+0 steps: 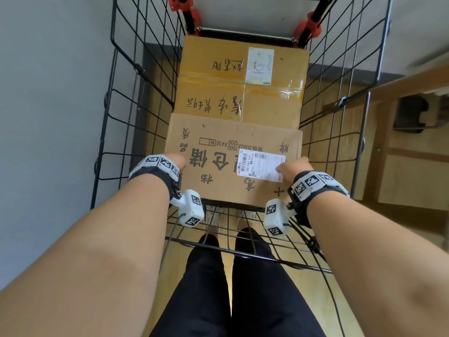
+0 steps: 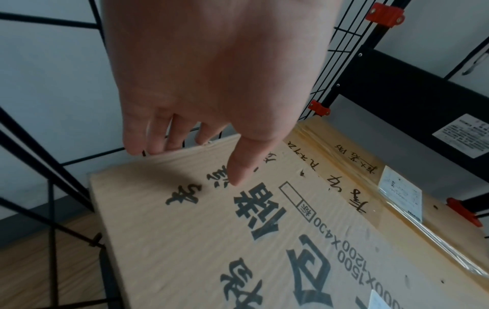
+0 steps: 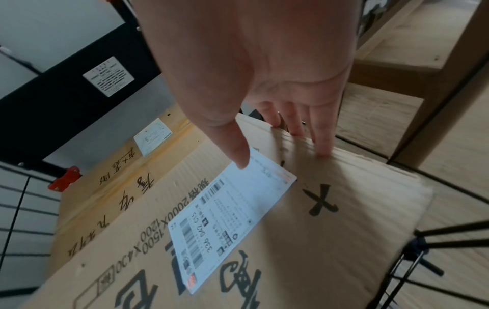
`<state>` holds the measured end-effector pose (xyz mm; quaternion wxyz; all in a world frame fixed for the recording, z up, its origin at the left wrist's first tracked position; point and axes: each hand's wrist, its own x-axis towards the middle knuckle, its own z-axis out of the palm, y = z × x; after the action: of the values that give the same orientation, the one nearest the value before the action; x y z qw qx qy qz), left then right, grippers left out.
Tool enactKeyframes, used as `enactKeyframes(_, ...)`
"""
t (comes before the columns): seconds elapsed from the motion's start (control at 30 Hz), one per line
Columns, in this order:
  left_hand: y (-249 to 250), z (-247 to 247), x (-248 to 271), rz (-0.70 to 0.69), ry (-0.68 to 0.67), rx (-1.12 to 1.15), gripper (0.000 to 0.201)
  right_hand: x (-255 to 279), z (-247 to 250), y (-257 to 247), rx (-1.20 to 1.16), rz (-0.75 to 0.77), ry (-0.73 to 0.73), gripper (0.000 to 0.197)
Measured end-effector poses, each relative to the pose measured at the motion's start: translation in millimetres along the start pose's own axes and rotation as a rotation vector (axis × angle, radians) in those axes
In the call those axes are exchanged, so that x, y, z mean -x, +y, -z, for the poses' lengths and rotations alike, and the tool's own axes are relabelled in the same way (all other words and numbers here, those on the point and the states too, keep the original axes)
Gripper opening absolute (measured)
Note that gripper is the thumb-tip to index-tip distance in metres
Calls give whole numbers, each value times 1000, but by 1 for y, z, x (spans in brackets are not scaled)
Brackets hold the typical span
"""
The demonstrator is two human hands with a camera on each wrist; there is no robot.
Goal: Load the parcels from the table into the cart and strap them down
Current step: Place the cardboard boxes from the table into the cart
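Two parcels in cart (image 1: 126, 98), both brown cardboard. Near box (image 1: 233, 164): plain, creased, large black printed characters, one white shipping label (image 1: 261, 166); overlaps far box (image 1: 243, 81), taped, handwritten, one label. Left hand (image 2: 211, 83) grasping near box's left edge, fingers over side, thumb on top. Right hand (image 3: 264, 73) likewise on right edge, thumb touching label.

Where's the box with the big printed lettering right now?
In the head view the printed box sits inside the wire cart, at its near end, overlapping the taped box behind it, with the left hand and right hand on its side edges.
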<state>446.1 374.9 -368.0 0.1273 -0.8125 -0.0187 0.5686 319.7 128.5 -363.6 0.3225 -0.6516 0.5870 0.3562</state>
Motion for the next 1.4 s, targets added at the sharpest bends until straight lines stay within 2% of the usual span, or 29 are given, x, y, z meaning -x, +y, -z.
enactKeyframes(0.13,2,2,11,-23,-1,-5,43,6,-1,-1,-38,30,-51,59)
enactKeyframes(0.23,0,-5,-11,-95,70,-64,36,12,-1,-5,-25,94,-43,51)
enactKeyframes(0.33,1,-8,-32,-99,129,-76,31,22,3,-9,-23,119,-19,46)
enactKeyframes(0.4,4,2,5,-132,147,-44,26,32,7,-10,-33,135,-10,43)
enactKeyframes(0.47,4,11,53,-173,185,-29,29,44,10,-10,-44,148,-1,42)
enactKeyframes(0.6,1,18,90,-244,264,92,35,77,21,-8,-60,175,22,34)
enactKeyframes(0.73,-7,27,117,-267,287,335,34,113,36,-4,-70,246,26,34)
enactKeyframes(0.8,-5,34,134,-263,319,319,22,132,46,0,-93,286,35,37)
enactKeyframes(0.9,2,44,167,-297,367,296,36,158,62,7,-120,373,74,32)
enactKeyframes(1.1,33,56,222,-454,466,121,31,197,99,29,-210,455,158,34)
enactKeyframes(1.2,54,58,254,-528,516,137,20,208,126,47,-267,489,222,34)
enactKeyframes(1.4,114,41,312,-631,611,72,30,206,185,106,-405,487,314,44)
